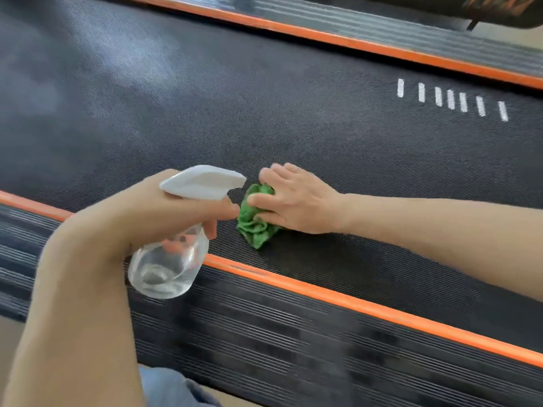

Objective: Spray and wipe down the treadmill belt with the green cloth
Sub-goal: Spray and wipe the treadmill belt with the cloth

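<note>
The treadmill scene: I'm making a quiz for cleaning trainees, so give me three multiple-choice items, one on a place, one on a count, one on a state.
1. Where does the green cloth lie?
A. on the belt
B. on the side rail
C. on the floor

2. How many white bars are printed on the treadmill belt?
A. three
B. seven
C. twelve

3. How does the left hand stand with the spray bottle?
A. resting flat on it
B. apart from it
C. gripping it

Answers:
1 A: the right hand presses the bunched cloth onto the belt.
2 B: seven bars stand in one row.
3 C: fingers curl round the bottle's neck under the white head.
</note>
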`<state>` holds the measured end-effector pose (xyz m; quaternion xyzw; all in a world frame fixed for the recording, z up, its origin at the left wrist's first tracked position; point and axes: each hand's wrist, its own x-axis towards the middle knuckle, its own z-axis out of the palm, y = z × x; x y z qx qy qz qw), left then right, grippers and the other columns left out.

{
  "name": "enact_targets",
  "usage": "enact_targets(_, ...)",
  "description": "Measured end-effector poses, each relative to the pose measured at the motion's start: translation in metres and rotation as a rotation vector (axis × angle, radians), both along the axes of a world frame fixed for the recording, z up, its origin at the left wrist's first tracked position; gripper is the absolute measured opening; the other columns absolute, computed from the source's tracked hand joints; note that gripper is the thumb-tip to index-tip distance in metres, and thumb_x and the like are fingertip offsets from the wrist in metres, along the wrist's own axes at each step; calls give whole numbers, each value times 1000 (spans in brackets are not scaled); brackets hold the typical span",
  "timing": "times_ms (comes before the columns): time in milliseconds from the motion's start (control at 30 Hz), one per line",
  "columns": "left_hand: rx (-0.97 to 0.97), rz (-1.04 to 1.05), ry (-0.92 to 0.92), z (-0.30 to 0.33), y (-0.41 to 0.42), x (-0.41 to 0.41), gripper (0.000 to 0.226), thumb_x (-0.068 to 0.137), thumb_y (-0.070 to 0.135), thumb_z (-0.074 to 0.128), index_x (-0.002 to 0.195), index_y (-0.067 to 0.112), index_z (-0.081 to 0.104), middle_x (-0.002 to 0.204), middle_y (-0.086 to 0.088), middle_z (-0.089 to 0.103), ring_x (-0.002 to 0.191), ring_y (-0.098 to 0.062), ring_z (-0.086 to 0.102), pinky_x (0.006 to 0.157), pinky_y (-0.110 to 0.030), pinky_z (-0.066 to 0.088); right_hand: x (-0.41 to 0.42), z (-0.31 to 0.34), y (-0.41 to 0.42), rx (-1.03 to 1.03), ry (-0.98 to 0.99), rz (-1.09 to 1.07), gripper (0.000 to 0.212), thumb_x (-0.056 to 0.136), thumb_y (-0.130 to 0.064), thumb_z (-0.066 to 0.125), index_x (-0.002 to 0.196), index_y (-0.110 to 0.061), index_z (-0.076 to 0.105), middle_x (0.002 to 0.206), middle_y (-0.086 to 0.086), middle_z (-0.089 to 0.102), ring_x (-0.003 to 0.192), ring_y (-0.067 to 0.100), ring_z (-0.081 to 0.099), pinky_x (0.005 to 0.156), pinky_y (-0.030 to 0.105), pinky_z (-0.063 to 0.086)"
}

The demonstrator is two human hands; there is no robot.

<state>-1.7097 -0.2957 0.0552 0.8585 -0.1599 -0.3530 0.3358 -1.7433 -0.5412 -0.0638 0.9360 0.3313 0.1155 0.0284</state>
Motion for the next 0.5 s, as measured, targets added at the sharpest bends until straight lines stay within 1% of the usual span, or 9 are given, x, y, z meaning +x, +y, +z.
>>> enact_targets(67,-7,40,-29,-7,5,3,56,63,73,80,72,18,78,83,-11,76,81,-29,72,87,-52,60,30,-2,26,39,-12,-82,30,100,-43,50,113,-18,60,103,16,54,85,30,52,75,44,45)
enact_targets(133,-28,58,-36,-7,8,4,51,66,67,84,75,17,79,80,-11,76,87,-33,72,88,-50,60,36,-2,30,57,9,-118,31,99,-43,49,114,-17,59,104,16,54,87,31,53,76,45,46)
enact_targets(167,-29,64,-35,-5,8,4,51,64,66,83,77,17,79,80,-11,76,90,-34,71,85,-48,58,29,-1,27,59,20,-103,32,100,-44,47,116,-19,59,107,16,54,89,31,52,79,46,46)
enact_targets(200,-31,64,-28,-2,8,3,55,60,68,80,77,16,79,82,-11,77,91,-34,72,84,-49,58,16,1,19,56,37,-76,32,101,-45,46,118,-21,58,109,15,54,91,30,51,83,46,45)
enact_targets(267,-29,46,-5,0,6,2,63,53,73,75,77,15,79,86,-12,77,93,-36,72,89,-55,58,-23,5,-7,15,130,-25,32,102,-47,44,119,-24,59,111,11,52,94,28,48,87,46,43)
enact_targets(333,-39,41,6,-1,5,3,62,53,73,74,76,15,78,86,-13,76,91,-37,71,88,-54,57,-72,13,-43,-45,242,20,31,103,-49,45,120,-27,59,113,8,51,96,27,47,89,46,43)
enact_targets(400,-35,17,25,-4,3,4,57,57,71,74,78,17,78,81,-8,76,80,-31,71,80,-47,57,-111,23,-78,-69,316,66,29,102,-48,48,121,-29,58,115,8,52,99,27,49,93,47,44)
enact_targets(433,-37,-3,37,-4,1,4,54,60,69,74,77,18,78,77,-4,76,74,-23,69,77,-43,56,-121,26,-90,-85,330,82,28,101,-47,49,122,-30,57,117,8,52,101,27,50,95,47,44)
enact_targets(500,-41,-20,53,-5,-1,3,49,64,66,74,76,19,77,74,0,76,67,-10,65,75,-38,51,-118,26,-100,-129,331,124,28,100,-46,51,124,-30,56,117,10,53,102,28,51,95,47,45)
